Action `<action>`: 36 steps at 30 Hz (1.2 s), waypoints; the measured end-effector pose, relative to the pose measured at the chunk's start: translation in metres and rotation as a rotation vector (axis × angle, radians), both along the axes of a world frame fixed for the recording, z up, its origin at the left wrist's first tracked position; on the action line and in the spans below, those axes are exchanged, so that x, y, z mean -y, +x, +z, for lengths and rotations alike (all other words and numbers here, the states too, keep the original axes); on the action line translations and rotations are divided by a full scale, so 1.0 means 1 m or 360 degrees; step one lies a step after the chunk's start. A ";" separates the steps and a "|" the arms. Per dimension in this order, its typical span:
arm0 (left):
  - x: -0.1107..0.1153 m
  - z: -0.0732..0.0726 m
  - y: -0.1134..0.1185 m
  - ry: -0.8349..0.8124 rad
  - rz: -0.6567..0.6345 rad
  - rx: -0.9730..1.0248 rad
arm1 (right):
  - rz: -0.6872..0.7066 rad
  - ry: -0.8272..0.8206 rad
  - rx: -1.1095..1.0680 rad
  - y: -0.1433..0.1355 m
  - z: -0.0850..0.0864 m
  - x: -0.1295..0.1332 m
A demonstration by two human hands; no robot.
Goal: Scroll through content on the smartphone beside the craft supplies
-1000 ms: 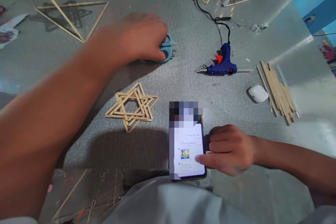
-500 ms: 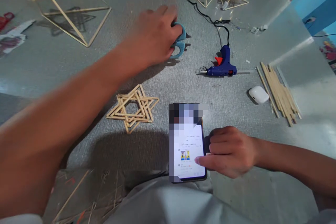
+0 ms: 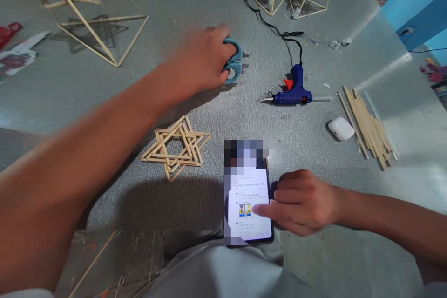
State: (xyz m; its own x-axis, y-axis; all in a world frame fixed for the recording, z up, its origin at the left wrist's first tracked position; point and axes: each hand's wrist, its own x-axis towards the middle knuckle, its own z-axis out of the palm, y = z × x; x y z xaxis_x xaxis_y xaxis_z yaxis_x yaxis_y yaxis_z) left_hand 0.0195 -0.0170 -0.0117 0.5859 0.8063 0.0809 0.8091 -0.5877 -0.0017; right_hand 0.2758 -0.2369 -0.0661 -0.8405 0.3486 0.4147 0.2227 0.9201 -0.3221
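My left hand [image 3: 211, 58], slightly blurred, is closed over a pair of scissors. Only the blue-grey handles of the scissors [image 3: 238, 67] show, sticking out to its right; the blades are hidden. My right hand [image 3: 303, 202] has its index finger stretched out onto the lit screen of a phone [image 3: 253, 223], the other fingers curled, and it grips nothing. The phone lies at the table's near edge, with its upper and left parts pixelated. Left of it lies a star [image 3: 161, 147] built from thin wooden sticks.
A blue glue gun [image 3: 292, 97] with a black cord lies right of centre. Beyond it are a white earphone case [image 3: 341, 128] and a bundle of wooden sticks [image 3: 366, 123]. Stick frames stand at the back left [image 3: 134, 41] and back right [image 3: 310, 12]. Red-handled scissors [image 3: 9, 32] lie far left.
The phone's page has scrolled a little, and my right index finger has shifted up and left on the screen. My left hand and the scissors have come slightly nearer. The view has shifted a little.
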 end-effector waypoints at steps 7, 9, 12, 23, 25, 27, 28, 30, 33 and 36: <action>-0.004 0.001 -0.001 -0.0028 0.0097 0.0075 | -0.0353 0.0037 0.0037 0.000 -0.002 0.003; -0.005 0.001 -0.003 0.0034 0.0094 0.0075 | -0.0361 0.0038 0.0046 0.000 -0.003 0.004; -0.011 -0.004 -0.005 0.0152 0.0057 0.0100 | -0.0360 0.0034 0.0062 0.000 -0.003 0.004; -0.009 -0.013 -0.001 0.0318 -0.0051 -0.0005 | -0.0077 0.0093 -0.0056 -0.001 0.002 0.000; -0.012 -0.017 -0.004 0.0334 -0.0110 0.0056 | -0.0002 0.0089 -0.0097 -0.002 0.001 0.000; -0.016 -0.020 -0.008 0.0337 -0.0179 0.0167 | 0.0035 0.0074 -0.0130 -0.002 0.000 0.000; -0.018 -0.021 -0.010 0.0333 -0.0193 0.0210 | 0.0049 0.0068 -0.0132 -0.002 0.000 0.001; -0.019 -0.021 -0.012 0.0316 -0.0177 0.0237 | 0.0061 0.0057 -0.0085 -0.001 0.000 0.001; -0.020 -0.020 -0.014 0.0311 -0.0160 0.0260 | -0.0108 0.0049 0.0039 0.000 0.000 0.002; -0.022 -0.022 -0.015 0.0331 -0.0200 0.0323 | -0.0353 0.0042 0.0081 0.000 0.000 0.003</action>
State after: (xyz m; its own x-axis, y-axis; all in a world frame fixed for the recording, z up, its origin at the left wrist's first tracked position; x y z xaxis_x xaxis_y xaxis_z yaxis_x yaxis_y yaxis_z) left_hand 0.0040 0.0054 -0.0340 0.6349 0.6826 0.3618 0.7263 -0.6870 0.0217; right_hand 0.2759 -0.2398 -0.0664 -0.7646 0.5169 0.3850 0.4360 0.8548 -0.2816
